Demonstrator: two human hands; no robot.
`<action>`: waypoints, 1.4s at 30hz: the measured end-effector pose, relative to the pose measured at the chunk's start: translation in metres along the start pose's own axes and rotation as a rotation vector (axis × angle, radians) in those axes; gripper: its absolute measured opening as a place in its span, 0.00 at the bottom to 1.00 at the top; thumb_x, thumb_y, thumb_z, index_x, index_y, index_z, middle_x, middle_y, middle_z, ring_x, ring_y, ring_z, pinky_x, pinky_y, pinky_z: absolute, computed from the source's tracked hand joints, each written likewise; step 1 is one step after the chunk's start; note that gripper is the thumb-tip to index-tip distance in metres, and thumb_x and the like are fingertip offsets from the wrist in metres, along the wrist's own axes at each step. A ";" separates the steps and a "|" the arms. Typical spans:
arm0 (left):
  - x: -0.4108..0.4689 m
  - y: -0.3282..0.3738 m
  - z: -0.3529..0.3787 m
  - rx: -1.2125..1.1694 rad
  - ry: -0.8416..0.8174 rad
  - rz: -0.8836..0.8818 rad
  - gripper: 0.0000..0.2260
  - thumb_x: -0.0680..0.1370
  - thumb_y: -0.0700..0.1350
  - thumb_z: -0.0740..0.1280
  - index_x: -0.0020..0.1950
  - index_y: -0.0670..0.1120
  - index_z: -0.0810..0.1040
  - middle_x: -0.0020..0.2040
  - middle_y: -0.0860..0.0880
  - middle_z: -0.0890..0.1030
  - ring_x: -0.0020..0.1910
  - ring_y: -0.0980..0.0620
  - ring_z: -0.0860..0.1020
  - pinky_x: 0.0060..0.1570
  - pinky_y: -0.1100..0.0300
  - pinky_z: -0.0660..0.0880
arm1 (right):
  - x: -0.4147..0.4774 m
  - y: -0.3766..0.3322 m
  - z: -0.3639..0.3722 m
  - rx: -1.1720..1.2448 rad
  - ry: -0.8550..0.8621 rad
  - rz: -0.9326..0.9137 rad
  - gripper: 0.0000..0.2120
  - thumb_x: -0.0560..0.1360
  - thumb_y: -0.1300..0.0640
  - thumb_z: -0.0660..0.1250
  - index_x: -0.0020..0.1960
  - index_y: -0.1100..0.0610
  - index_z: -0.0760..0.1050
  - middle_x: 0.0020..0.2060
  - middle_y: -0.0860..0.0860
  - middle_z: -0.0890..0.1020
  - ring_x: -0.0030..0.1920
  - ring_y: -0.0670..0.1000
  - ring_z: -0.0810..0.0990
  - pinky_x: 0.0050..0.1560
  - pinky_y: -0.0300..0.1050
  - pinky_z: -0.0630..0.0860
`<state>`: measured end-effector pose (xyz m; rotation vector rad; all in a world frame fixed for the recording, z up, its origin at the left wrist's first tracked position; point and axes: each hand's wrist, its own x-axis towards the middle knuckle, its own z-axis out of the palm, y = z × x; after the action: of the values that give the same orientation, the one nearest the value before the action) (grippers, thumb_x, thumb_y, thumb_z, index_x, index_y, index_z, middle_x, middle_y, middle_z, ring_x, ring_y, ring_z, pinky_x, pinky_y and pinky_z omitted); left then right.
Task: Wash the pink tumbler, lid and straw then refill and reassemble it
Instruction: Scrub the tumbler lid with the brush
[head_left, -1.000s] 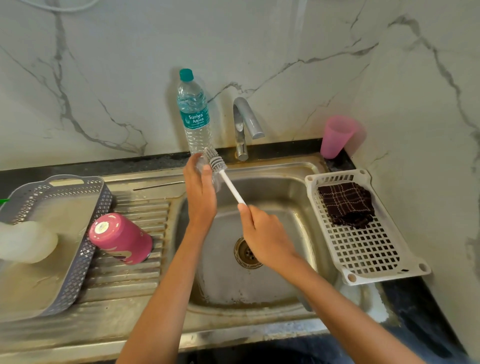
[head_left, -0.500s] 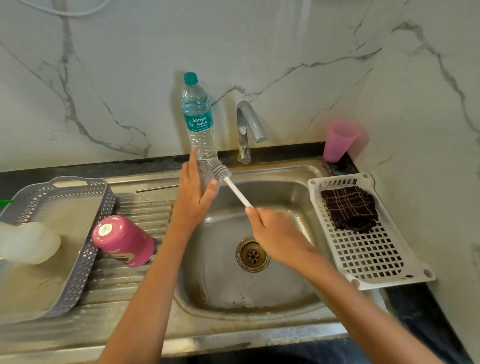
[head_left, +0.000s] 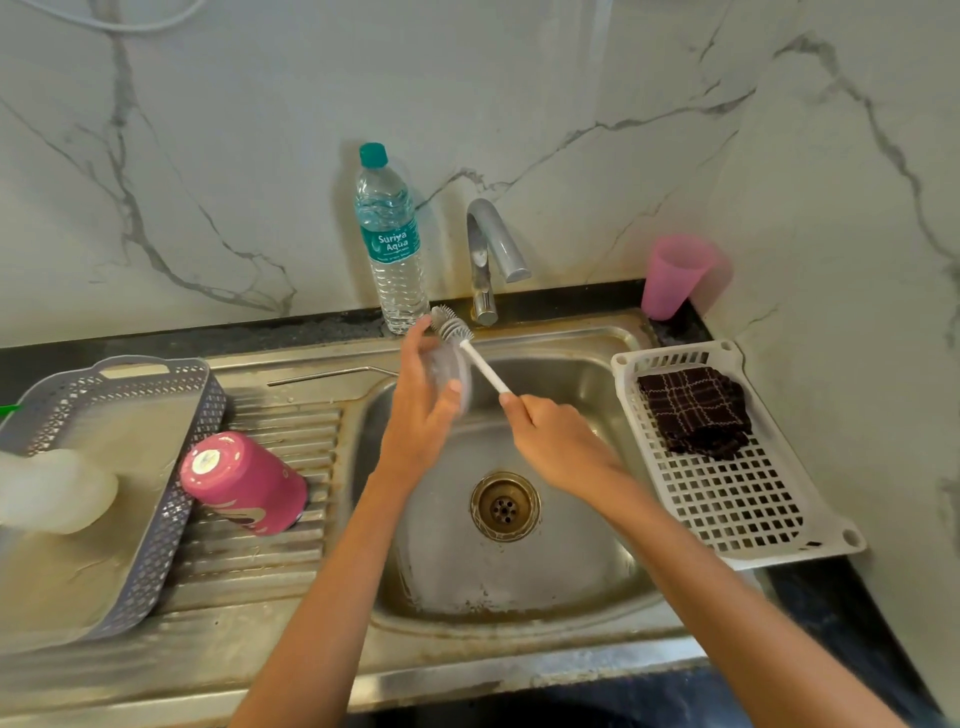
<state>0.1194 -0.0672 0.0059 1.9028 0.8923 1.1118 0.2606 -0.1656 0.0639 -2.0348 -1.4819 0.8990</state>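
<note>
Steel sink basin (head_left: 571, 571) below: left hand (head_left: 423, 415) curls round a clear round plastic lid (head_left: 449, 371); right hand (head_left: 556, 441) grips a white-handled bristle brush (head_left: 483, 366), bristles just above the lid.

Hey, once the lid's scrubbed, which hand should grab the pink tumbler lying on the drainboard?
Left hand, probably. The pink tumbler lies left of the basin, on that hand's side; it must first put down the lid. The right hand grips the brush and would cross the left arm.
</note>
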 end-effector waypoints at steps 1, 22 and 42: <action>0.001 0.002 0.000 -0.160 0.103 -0.126 0.25 0.75 0.54 0.58 0.72 0.56 0.63 0.66 0.47 0.70 0.64 0.44 0.72 0.62 0.42 0.73 | 0.000 0.001 0.003 0.011 0.005 -0.012 0.22 0.83 0.44 0.47 0.38 0.53 0.68 0.33 0.51 0.74 0.36 0.52 0.72 0.35 0.47 0.65; 0.012 0.006 0.020 -1.286 0.564 -0.640 0.19 0.81 0.55 0.57 0.56 0.40 0.75 0.46 0.42 0.80 0.46 0.46 0.80 0.49 0.49 0.80 | 0.007 0.000 0.033 0.063 0.024 0.072 0.20 0.84 0.45 0.47 0.45 0.56 0.70 0.43 0.58 0.79 0.51 0.61 0.77 0.50 0.51 0.71; 0.028 0.007 0.030 -0.471 0.365 -0.512 0.11 0.83 0.52 0.57 0.64 0.52 0.65 0.56 0.52 0.73 0.53 0.55 0.74 0.49 0.61 0.73 | 0.015 -0.007 0.025 1.287 -0.521 0.590 0.20 0.84 0.48 0.52 0.34 0.54 0.61 0.21 0.45 0.57 0.16 0.41 0.55 0.13 0.33 0.52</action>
<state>0.1585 -0.0545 0.0124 1.0285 1.1160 1.2254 0.2405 -0.1491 0.0486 -1.1992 -0.1492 2.0131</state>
